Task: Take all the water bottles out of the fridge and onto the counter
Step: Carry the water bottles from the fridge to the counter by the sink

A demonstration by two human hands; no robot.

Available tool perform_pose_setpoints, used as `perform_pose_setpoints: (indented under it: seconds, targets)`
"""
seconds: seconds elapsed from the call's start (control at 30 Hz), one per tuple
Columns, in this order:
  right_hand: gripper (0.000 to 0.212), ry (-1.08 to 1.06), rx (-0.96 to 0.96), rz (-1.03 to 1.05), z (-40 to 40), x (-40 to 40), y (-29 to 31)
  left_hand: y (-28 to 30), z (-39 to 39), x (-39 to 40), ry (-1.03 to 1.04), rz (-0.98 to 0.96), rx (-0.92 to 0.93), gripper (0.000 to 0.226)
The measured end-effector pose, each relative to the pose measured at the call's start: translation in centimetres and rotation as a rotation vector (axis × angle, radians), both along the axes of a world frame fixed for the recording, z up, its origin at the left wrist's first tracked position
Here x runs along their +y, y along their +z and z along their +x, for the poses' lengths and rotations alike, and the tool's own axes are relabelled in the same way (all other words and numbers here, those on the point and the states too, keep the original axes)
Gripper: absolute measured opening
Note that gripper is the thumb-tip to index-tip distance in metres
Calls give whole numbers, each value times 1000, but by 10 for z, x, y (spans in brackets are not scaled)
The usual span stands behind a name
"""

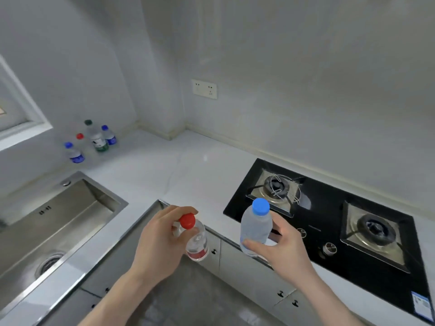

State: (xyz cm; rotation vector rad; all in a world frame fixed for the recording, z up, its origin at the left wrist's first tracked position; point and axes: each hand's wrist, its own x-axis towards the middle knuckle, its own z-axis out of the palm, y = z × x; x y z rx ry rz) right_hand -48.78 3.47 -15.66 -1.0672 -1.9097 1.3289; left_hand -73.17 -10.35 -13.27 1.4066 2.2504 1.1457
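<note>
- While the left hand [162, 236] grips a red-capped bottle [195, 241] by its neck, the right hand [280, 245] clasps a blue-capped bottle [255, 225]; both bottles are held above the front edge of the bench [179, 170].
- At 10 o'clock, near the wall, four bottles [94, 140] stand on the bench.
- At 8 o'clock lies the sink [54, 222]; at 3 o'clock, the gas hob [329, 220].

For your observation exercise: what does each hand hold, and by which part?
The left hand grips the red-capped water bottle at its neck, just under the cap. The right hand holds the blue-capped water bottle around its lower body.
</note>
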Motion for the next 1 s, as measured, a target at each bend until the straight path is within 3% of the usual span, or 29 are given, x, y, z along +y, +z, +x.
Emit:
perform_pose_setpoints:
  seconds: [0.53, 1.0]
  targets:
    - [57, 183, -13, -32, -244, -25, 1, 8, -208, -62, 177, 1, 67, 35]
    - [54, 368, -32, -12, -426, 98, -22, -7, -349, 28, 343, -79, 107, 35]
